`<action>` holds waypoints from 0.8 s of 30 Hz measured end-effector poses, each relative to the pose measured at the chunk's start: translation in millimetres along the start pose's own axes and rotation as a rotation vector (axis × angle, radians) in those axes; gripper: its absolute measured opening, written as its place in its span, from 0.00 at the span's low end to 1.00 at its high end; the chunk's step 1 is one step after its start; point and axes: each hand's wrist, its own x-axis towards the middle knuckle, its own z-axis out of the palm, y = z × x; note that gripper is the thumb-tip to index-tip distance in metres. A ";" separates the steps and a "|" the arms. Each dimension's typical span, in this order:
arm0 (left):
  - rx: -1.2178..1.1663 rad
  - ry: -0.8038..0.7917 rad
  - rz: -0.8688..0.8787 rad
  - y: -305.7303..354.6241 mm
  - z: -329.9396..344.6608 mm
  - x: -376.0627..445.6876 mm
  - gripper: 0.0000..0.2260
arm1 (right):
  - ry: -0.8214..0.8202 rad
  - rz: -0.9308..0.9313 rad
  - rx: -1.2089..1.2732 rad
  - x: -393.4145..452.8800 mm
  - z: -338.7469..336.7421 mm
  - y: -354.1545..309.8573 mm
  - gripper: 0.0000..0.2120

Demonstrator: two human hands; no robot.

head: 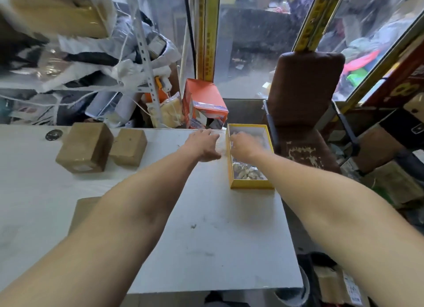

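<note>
Since the yellow box (252, 184) hugs the table (206, 238) edge, the curled right hand (244, 147), grip unclear, could shove it off; the left hand (203, 145) lies spread.

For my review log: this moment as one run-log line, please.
left hand rests on table beside yellow box | right hand inside box, grasp unclear | cardboard parcels untouched

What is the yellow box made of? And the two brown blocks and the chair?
The yellow box looks like thin cardboard, smooth: straight folded walls. The big brown block and the small brown block seem matte cardboard, with dull faces and creased edges. The chair looks like brown fake leather, flaking on the seat.
</note>
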 end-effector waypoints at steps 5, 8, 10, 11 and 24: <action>-0.015 0.004 -0.138 -94.2 13.0 -110.0 0.35 | -0.042 -0.094 -0.004 -32.9 31.7 -122.9 0.22; -0.009 -0.035 -0.257 -157.0 26.1 -181.8 0.34 | -0.074 -0.184 0.013 -49.4 53.9 -197.7 0.22; -0.038 -0.063 -0.339 -196.9 35.8 -232.2 0.35 | -0.102 -0.224 0.040 -64.4 70.2 -244.6 0.24; -0.063 -0.076 -0.379 -214.4 41.1 -257.6 0.35 | -0.121 -0.240 0.052 -73.0 79.2 -265.3 0.24; -0.135 -0.171 -0.425 -281.1 108.1 -349.1 0.47 | -0.273 -0.263 0.046 -103.4 177.6 -356.2 0.32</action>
